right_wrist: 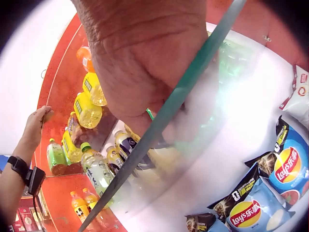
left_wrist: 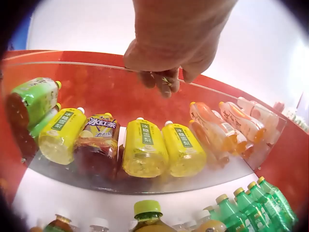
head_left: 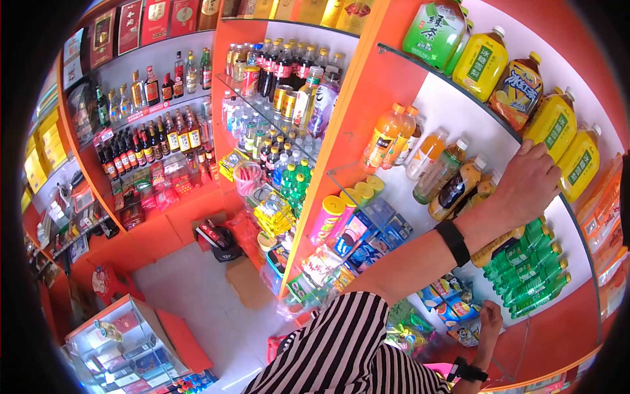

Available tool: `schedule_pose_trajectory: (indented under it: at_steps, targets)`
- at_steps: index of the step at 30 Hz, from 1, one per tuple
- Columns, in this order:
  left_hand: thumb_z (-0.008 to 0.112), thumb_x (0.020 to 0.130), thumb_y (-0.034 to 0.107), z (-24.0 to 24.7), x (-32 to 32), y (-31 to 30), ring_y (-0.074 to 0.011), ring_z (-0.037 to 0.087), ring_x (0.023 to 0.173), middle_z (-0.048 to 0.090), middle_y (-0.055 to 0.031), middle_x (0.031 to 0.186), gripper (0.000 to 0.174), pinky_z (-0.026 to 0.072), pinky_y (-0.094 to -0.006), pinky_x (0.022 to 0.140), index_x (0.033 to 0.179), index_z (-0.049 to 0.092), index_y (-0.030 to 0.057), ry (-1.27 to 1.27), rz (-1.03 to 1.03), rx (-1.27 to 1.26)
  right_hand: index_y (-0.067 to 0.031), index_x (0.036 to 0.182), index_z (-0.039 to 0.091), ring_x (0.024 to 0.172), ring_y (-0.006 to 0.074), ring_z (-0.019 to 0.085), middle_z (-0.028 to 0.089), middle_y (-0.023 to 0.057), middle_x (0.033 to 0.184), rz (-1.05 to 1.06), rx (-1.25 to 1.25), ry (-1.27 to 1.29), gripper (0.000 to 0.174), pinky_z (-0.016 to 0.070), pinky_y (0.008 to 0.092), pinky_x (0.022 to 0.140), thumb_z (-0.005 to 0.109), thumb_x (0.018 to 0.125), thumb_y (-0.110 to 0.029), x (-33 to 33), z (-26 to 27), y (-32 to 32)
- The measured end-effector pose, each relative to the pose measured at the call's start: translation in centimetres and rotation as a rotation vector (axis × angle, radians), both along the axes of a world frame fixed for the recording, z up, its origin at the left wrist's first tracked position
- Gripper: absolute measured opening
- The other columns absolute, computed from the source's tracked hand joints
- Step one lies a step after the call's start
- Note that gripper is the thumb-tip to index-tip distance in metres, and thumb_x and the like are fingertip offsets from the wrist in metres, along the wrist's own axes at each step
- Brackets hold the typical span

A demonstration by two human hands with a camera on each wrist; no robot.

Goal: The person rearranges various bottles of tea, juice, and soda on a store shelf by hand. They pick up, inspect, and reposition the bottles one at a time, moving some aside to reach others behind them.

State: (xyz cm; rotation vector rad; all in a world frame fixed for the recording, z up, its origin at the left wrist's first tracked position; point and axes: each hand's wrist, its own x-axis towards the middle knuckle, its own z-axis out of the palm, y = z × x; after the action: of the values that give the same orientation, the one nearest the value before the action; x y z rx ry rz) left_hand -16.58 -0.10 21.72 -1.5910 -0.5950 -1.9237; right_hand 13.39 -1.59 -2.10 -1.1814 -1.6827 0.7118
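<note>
High up, my left hand (head_left: 525, 184) grips the front edge of the upper glass shelf (left_wrist: 101, 65), its fingers curled at the rim beside large yellow drink bottles (left_wrist: 145, 150). Below it, my right hand (head_left: 489, 322) hangs loosely curled near the lower shelf, close to green bottles (head_left: 531, 282) lying in a stack. No held thing shows in it. In the right wrist view a glass edge (right_wrist: 178, 92) crosses in front of the right hand (right_wrist: 149, 63), and glare blurs its fingertips. The left hand (right_wrist: 36, 125) shows at the far left there.
Orange and dark drink bottles (head_left: 387, 138) stand on the middle shelf, with chip tubes (head_left: 328, 217) beside them. Chip bags (right_wrist: 246, 208) lie below. Shelves of sauce bottles (head_left: 157, 144) line the far wall. A glass display case (head_left: 125, 348) and an open carton (head_left: 249, 282) are on the floor.
</note>
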Motion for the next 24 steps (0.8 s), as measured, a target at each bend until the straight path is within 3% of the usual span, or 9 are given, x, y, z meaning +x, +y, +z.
schedule_pose_trajectory:
  at_steps: [13,18,24]
  targets:
    - [0.06,0.071,0.011,-0.7,0.4,0.5,-0.0283,0.055,0.088,0.058,-0.0107,0.075,0.008,0.0396,-0.0428,0.085,0.07,0.059,0.003,0.002,-0.008,0.079,0.0013,0.105,0.057,0.084,0.0084,0.052,0.058,0.0017,0.092,-0.087,0.0,-0.026,0.02,0.0422,0.0227,0.075,0.058,0.088,-0.008,-0.8,0.5,-0.6]
    - [0.058,0.067,0.011,-0.7,0.1,0.1,-0.0268,0.053,0.081,0.056,-0.01,0.073,0.008,0.0403,-0.0406,0.084,0.069,0.058,0.0029,0.037,-0.005,0.061,0.0024,0.106,0.057,0.085,0.0091,0.053,0.058,0.0027,0.093,-0.076,-0.025,-0.006,0.02,0.0426,0.0229,0.076,0.058,0.087,-0.006,-0.3,0.6,-0.6]
    - [0.057,0.065,0.008,-0.8,0.1,0.0,-0.0263,0.053,0.084,0.055,-0.0094,0.073,0.009,0.0411,-0.038,0.084,0.07,0.057,0.0013,-0.027,-0.041,0.131,0.0023,0.105,0.057,0.086,0.0087,0.052,0.058,0.0026,0.094,-0.072,-0.017,0.008,0.019,0.0409,0.0216,0.078,0.059,0.088,-0.007,-0.4,0.4,-0.1]
